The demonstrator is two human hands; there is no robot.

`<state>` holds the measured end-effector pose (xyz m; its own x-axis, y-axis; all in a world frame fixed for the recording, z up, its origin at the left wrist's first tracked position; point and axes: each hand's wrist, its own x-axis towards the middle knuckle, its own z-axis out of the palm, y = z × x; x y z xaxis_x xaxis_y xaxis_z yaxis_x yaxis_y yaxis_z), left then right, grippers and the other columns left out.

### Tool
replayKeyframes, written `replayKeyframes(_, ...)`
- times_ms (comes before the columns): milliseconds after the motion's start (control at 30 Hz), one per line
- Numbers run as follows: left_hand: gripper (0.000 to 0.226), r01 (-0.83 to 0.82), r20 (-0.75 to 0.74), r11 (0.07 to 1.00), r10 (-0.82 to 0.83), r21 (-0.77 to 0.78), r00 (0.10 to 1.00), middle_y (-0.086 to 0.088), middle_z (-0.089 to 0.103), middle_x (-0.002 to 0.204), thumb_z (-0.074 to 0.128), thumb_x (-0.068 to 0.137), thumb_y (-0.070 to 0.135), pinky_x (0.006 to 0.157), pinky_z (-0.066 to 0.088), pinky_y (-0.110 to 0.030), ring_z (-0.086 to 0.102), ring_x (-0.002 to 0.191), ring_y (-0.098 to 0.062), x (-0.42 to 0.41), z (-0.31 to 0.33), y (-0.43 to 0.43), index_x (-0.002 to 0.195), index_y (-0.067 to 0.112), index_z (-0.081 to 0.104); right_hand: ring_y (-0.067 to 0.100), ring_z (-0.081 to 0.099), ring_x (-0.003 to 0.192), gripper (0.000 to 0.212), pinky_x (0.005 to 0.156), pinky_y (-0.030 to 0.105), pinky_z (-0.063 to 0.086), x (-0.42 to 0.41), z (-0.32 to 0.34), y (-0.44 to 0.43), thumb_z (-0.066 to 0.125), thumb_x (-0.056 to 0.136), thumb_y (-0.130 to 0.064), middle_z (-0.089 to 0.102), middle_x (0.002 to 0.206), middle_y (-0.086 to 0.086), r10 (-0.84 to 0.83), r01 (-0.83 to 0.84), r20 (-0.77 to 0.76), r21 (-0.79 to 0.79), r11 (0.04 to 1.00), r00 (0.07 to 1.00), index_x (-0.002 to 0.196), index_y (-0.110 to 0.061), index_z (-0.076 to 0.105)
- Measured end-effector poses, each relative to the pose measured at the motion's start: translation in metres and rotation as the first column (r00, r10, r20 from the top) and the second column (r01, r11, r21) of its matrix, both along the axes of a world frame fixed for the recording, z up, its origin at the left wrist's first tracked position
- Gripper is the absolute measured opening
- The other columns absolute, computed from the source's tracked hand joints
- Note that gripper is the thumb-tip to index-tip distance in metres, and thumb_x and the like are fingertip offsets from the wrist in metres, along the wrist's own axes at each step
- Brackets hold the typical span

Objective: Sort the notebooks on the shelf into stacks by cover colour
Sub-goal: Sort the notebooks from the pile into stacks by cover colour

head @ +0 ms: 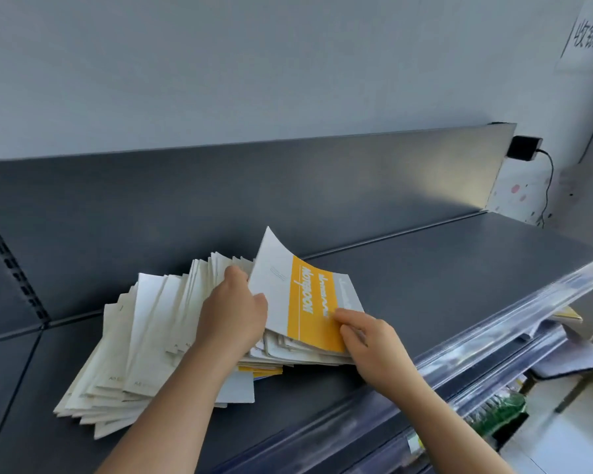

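Note:
A fanned pile of white-backed notebooks [141,340] lies on the dark grey shelf [442,289], left of centre. On its right end a notebook with a yellow and white cover [305,299] curls upward at its far edge. My left hand [231,316] rests on the pile, its thumb against that notebook's left edge and its fingers curled over the fanned edges behind. My right hand [374,343] pinches the yellow notebook's near right corner. Yellow edges [261,370] of other notebooks show under the pile.
The shelf's clear plastic front rail [493,340] runs diagonally at the right. Below it lie lower shelves with assorted goods [500,408]. A black box with a cable [524,148] hangs beyond the back panel's right end. A paper sign [589,35] is on the wall.

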<state>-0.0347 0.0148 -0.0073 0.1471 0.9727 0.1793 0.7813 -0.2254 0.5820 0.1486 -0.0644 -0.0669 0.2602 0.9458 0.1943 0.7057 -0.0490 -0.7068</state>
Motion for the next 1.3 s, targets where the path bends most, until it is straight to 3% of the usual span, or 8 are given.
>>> replayKeyframes(100, 0.010, -0.022, 0.036, 1.000, 0.022, 0.021, 0.999, 0.003, 0.049, 0.085, 0.041, 0.096, 0.016, 0.045, 0.028, -0.023, 0.047, 0.063, -0.009, -0.002, 0.001, -0.009, 0.103, 0.015, 0.034, 0.006, 0.052, 0.073, 0.025, 0.064, 0.018, 0.038, 0.000, 0.001, 0.000, 0.041, 0.096, -0.017, 0.064, 0.099, -0.006, -0.003, 0.003, 0.034, -0.002, 1.000, 0.999, 0.105, -0.016, 0.065)
replayKeyframes(233, 0.019, -0.051, 0.075, 0.999, 0.049, 0.018, 0.996, -0.001, 0.054, 0.100, 0.044, 0.094, 0.011, 0.043, 0.031, -0.020, 0.053, 0.072, -0.017, -0.003, 0.000, -0.012, 0.113, 0.012, 0.041, 0.013, 0.052, 0.098, 0.028, 0.089, 0.014, 0.032, -0.006, 0.004, 0.001, 0.037, 0.098, -0.016, 0.063, 0.111, -0.003, 0.072, -0.071, 0.123, -0.013, 0.997, 0.990, 0.106, -0.012, 0.063)
replayKeyframes(400, 0.018, 0.011, 0.198, 0.997, 0.005, -0.080, 0.980, 0.003, 0.063, 0.097, 0.052, 0.086, 0.010, 0.044, 0.039, -0.019, 0.061, 0.072, -0.014, -0.012, 0.001, -0.014, 0.102, 0.015, 0.056, 0.024, 0.053, 0.104, 0.030, 0.083, 0.004, 0.035, -0.010, 0.008, 0.002, 0.034, 0.098, -0.011, 0.061, 0.116, 0.008, 0.123, -0.120, 0.058, -0.044, 0.992, 0.991, 0.112, -0.007, 0.060)
replayKeyframes(500, 0.020, -0.019, 0.296, 0.996, 0.045, -0.092, 0.954, 0.002, 0.061, 0.097, 0.049, 0.088, 0.008, 0.047, 0.040, -0.021, 0.060, 0.077, -0.014, -0.017, 0.000, -0.016, 0.105, 0.017, 0.053, 0.023, 0.058, 0.096, 0.028, 0.083, 0.033, 0.047, -0.009, 0.009, 0.002, 0.036, 0.096, -0.011, 0.064, 0.109, 0.009, 0.101, -0.102, -0.028, -0.034, 0.994, 0.994, 0.107, -0.010, 0.062)
replayKeyframes(567, 0.024, -0.039, 0.386, 0.995, 0.074, -0.096, 0.920, 0.002, 0.061, 0.103, 0.048, 0.089, 0.007, 0.052, 0.041, -0.020, 0.059, 0.086, -0.014, -0.021, -0.001, -0.018, 0.111, 0.017, 0.052, 0.020, 0.060, 0.081, 0.025, 0.075, 0.039, 0.050, -0.008, 0.009, 0.003, 0.038, 0.094, -0.015, 0.066, 0.101, 0.009, 0.087, -0.090, -0.087, -0.029, 0.996, 0.992, 0.102, -0.011, 0.062)
replayKeyframes(700, 0.028, -0.039, 0.595, 0.992, 0.102, -0.117, 0.797, 0.002, 0.064, 0.109, 0.051, 0.090, 0.008, 0.067, 0.052, -0.028, 0.062, 0.097, -0.014, -0.032, -0.003, -0.024, 0.115, 0.019, 0.052, 0.001, 0.059, 0.100, 0.020, 0.076, 0.013, 0.041, -0.019, 0.018, 0.009, 0.049, 0.095, -0.028, 0.064, 0.106, -0.021, 0.093, -0.081, -0.261, 0.059, 0.995, 0.961, 0.113, -0.033, 0.057)
replayKeyframes(867, 0.030, -0.102, 0.732, 0.991, 0.129, -0.081, 0.669, 0.010, 0.064, 0.105, 0.052, 0.092, 0.008, 0.066, 0.050, -0.019, 0.063, 0.096, -0.007, -0.060, 0.005, -0.042, 0.117, 0.024, 0.050, -0.001, 0.060, 0.094, 0.037, 0.068, 0.010, 0.047, -0.057, 0.038, 0.015, 0.059, 0.091, -0.024, 0.063, 0.103, -0.016, 0.139, -0.071, -0.287, 0.235, 0.969, 0.948, 0.126, -0.028, 0.051)
replayKeyframes(1300, 0.023, -0.345, 0.652, 0.937, 0.226, 0.058, 0.724, 0.019, 0.062, 0.103, 0.040, 0.099, 0.017, 0.059, 0.047, -0.006, 0.060, 0.092, 0.007, -0.226, 0.000, -0.076, 0.114, 0.028, 0.053, -0.001, 0.059, 0.083, 0.036, 0.058, 0.009, 0.049, -0.231, 0.049, 0.027, 0.059, 0.091, -0.019, 0.057, 0.096, -0.023, 0.380, -0.286, -0.295, 0.316, 0.905, 0.877, 0.121, -0.035, 0.048)
